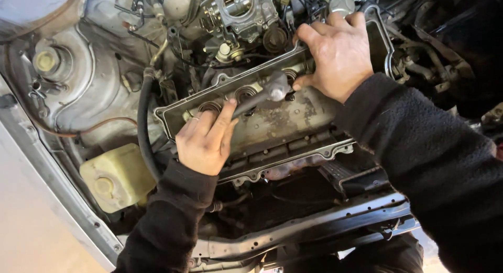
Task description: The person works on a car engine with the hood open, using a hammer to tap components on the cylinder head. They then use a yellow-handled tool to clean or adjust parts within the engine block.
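Note:
I look down into a car's engine bay. My left hand (206, 137) grips the handle of a ratchet wrench (264, 94) that lies across the bare top of the engine head (283, 123), its round head over one of the plug wells (245, 92). My right hand (335, 53) rests spread on the far rim of the head, thumb touching the ratchet's head and fingers reaching over the gasket edge. Both sleeves are black fleece.
A carburettor (241, 13) sits behind the head. A black hose (142, 126) curves down the left side past a yellowish fluid reservoir (116, 176). A strut tower (50, 61) is at the far left. The radiator support crossbar (298, 228) runs along the front.

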